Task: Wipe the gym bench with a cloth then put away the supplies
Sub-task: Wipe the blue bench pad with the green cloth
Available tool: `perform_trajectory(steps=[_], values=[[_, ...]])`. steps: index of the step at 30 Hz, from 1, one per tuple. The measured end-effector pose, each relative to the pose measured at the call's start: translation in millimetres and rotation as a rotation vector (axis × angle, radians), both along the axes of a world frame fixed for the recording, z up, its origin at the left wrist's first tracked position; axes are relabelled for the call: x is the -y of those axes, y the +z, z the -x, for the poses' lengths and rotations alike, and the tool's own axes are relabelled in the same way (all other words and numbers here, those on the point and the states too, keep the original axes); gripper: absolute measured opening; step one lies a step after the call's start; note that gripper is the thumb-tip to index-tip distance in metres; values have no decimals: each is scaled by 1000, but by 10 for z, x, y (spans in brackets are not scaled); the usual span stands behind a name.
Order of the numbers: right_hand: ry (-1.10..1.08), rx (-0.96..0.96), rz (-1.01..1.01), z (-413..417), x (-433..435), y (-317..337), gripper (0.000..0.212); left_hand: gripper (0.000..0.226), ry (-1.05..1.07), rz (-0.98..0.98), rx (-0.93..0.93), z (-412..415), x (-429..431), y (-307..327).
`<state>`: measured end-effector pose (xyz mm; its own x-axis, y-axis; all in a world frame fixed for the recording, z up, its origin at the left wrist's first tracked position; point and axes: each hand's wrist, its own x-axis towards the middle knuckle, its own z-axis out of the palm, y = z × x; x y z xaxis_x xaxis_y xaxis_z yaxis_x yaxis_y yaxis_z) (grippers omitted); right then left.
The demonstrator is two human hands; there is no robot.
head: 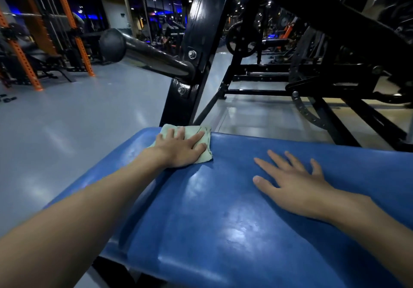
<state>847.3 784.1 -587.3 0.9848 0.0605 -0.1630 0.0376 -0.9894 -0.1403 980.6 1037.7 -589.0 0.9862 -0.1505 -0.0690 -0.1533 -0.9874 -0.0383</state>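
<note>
The blue padded gym bench (223, 209) fills the lower half of the head view, its surface shiny. A folded pale green cloth (202, 134) lies at the far left corner of the pad. My left hand (181, 148) presses flat on top of the cloth, fingers spread and pointing right. My right hand (295, 181) rests flat on the bare pad to the right, fingers apart, holding nothing.
A black upright frame post (192, 64) with a thick black bar (152, 56) rises just behind the cloth. More black machine frame (324, 82) stands behind the bench at right. Grey floor (67, 120) lies to the left, with orange racks (20, 50) far left.
</note>
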Motion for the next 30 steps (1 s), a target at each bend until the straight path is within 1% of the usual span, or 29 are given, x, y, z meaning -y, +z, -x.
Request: perform_trajectory(steps=[4,6,8,10,15,17,18,20,22,23,26,30], values=[[22,39,-101,67,181,63,61,62,-13,6,6,183,421,-3],[-7,46,-44,162,448,108,62,63,-17,19,-8,263,623,7],[-34,-5,48,301,742,74,64,63,-21,17,-19,329,802,21],[-49,-23,61,426,879,0,65,64,-33,25,-33,369,954,13],[-54,38,-47,408,867,-47,63,63,-97,19,-42,419,1264,14],[-67,101,-132,418,983,13,61,63,-115,19,-43,431,1370,18],[-85,139,-143,445,1092,45,60,63,-129,17,-48,441,1428,16],[-143,165,-51,524,1390,41,61,63,-161,11,-55,470,1568,10],[-240,83,36,616,1651,-5,64,62,-193,12,-47,512,1751,7],[-269,46,41,645,1730,-33,64,62,-202,14,-41,534,1856,10],[-227,25,-2,668,1797,-82,64,61,-213,-3,-40,617,2171,9],[-153,64,-46,737,2044,13,62,62,-233,6,-34,784,2572,-7]])
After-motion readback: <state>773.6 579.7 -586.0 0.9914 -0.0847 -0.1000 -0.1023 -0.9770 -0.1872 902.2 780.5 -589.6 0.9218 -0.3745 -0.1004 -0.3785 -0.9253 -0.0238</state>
